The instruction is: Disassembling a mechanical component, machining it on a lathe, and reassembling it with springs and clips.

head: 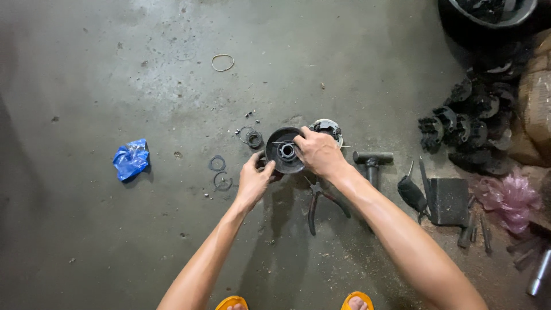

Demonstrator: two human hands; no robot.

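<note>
- At the bottom edge, the toes of two orange sandals show on the grey concrete floor.
- Just in front of the person, a pair of pliers lies on the floor with its handles spread, below the right wrist.
- The left hand is closed on the lower left rim of a round black metal hub; the thumb lies on its face and the fingers are under the edge.
- The right hand grips the right side of the same hub from above, and its fingers pinch a thin wire or pin that lies across the face of the hub.
- The hub stands on the floor between both hands, in the middle of the view; its centre has a bright bearing hole.
- Just behind the right hand, a second round part with a light rim is partly hidden.
- To the left of the hub lie small rings and clips, near the left hand.
- To the right lie a T-shaped socket wrench and a flat dark block.
- Further left, well apart, there is a crumpled blue plastic bag.
- Far away, a thin ring lies on the floor, and at the right a heap of black parts.
</note>
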